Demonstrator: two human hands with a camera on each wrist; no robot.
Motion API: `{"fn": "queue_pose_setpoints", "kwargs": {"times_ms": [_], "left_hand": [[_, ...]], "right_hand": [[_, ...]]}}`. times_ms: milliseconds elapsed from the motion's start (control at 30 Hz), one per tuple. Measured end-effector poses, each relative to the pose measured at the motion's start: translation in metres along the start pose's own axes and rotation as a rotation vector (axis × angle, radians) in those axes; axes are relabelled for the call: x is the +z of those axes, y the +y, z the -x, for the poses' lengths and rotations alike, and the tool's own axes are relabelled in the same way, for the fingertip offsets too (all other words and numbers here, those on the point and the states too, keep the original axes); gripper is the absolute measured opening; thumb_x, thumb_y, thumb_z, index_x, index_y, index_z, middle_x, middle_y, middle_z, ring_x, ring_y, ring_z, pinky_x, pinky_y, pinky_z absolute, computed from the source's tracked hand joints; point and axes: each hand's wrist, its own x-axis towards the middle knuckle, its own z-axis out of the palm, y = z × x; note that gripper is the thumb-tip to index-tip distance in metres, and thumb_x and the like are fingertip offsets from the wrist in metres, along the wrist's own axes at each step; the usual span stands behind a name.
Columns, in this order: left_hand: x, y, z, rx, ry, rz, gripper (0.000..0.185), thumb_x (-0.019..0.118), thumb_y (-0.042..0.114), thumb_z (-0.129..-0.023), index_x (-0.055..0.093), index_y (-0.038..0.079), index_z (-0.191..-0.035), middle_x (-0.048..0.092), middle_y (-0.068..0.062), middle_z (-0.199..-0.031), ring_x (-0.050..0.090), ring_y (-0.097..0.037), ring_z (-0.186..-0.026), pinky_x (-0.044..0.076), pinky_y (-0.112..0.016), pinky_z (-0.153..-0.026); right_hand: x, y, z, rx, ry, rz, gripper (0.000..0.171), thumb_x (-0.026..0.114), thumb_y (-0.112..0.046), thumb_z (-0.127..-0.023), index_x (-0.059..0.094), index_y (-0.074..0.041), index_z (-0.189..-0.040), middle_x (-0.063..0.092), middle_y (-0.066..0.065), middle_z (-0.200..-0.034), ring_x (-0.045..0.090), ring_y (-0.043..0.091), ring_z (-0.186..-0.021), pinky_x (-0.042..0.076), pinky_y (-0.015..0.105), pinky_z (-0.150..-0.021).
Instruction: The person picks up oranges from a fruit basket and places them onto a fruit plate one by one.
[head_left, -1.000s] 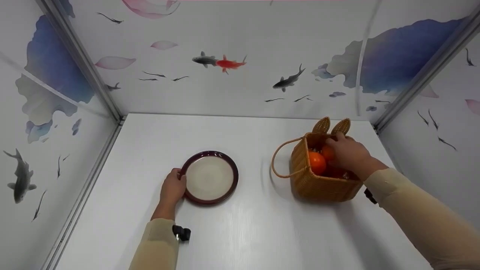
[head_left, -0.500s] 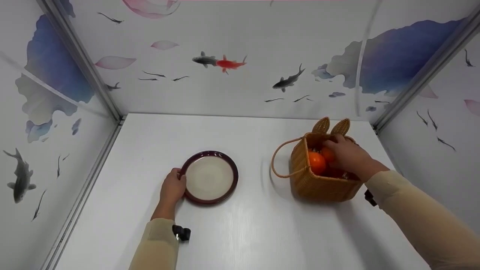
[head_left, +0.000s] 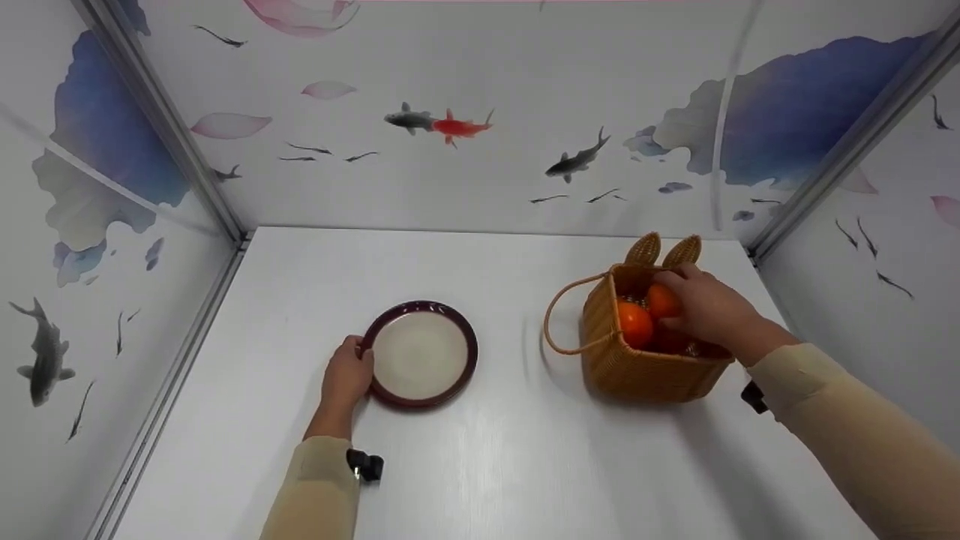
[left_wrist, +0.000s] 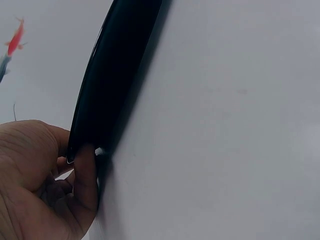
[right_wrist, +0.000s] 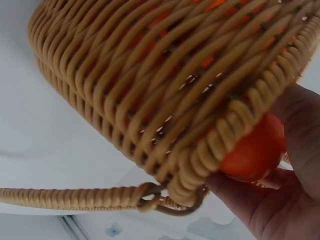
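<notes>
A cream plate (head_left: 420,356) with a dark maroon rim lies left of centre on the white table. My left hand (head_left: 348,375) pinches its left rim; in the left wrist view, fingers curl at the edge of the dark underside (left_wrist: 115,75). On the right stands a brown wicker basket (head_left: 645,375) with two ear-shaped pieces at the back. My right hand (head_left: 709,304) reaches into it and grips a round orange fruit (head_left: 664,300) between thumb and fingers. A second orange fruit (head_left: 634,326) sits beside it. In the right wrist view, the held fruit (right_wrist: 257,150) shows smooth behind the woven rim.
The basket's looped handle (head_left: 551,315) sticks out to its left, towards the plate. Deeper inside the basket, something dark red (head_left: 670,341) is partly hidden. White panels printed with fish and leaves wall the table (head_left: 487,465) at the back and both sides.
My right hand has shifted slightly to the right inside the basket, and more of the gripped orange fruit shows now. The left hand and the plate stay where they were.
</notes>
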Motion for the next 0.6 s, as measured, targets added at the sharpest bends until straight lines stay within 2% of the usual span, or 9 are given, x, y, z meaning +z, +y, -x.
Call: {"fn": "queue_pose_setpoints", "kwargs": {"times_ms": [200,600], "left_hand": [[0.0,0.001,0.0,0.005,0.005,-0.004,0.041,0.047,0.021,-0.107,0.053,-0.001,-0.141,0.065,-0.023,-0.129,0.062,-0.034,-0.114,0.048,-0.05,-0.101],[-0.001,0.002,0.001,-0.008,-0.01,-0.004,0.041,0.047,0.022,-0.108,0.051,0.001,-0.143,0.063,-0.022,-0.132,0.061,-0.034,-0.119,0.047,-0.051,-0.104]], "right_hand": [[-0.011,-0.005,0.004,0.045,-0.014,-0.076,0.076,0.078,-0.031,-0.092,0.041,-0.016,-0.157,0.04,0.022,-0.149,0.053,0.047,-0.123,0.051,0.068,-0.096],[-0.03,-0.029,0.015,0.02,0.037,-0.121,0.078,0.08,-0.034,-0.091,0.042,-0.014,-0.156,0.04,0.021,-0.148,0.058,0.045,-0.119,0.054,0.064,-0.097]]}}
